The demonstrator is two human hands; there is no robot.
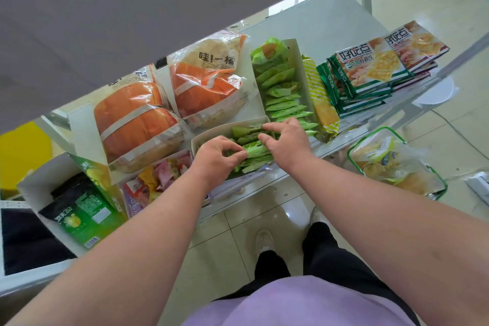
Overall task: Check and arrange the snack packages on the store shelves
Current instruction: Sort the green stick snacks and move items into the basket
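Both my hands are down in the open white box (201,140) at the shelf's front edge: my left hand (217,157) pinches green sachets (255,152), my right hand (287,141) pinches others beside it

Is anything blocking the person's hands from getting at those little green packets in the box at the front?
Nothing visible does. The left hand and right hand already reach into the open-topped box and pinch the green packets directly.
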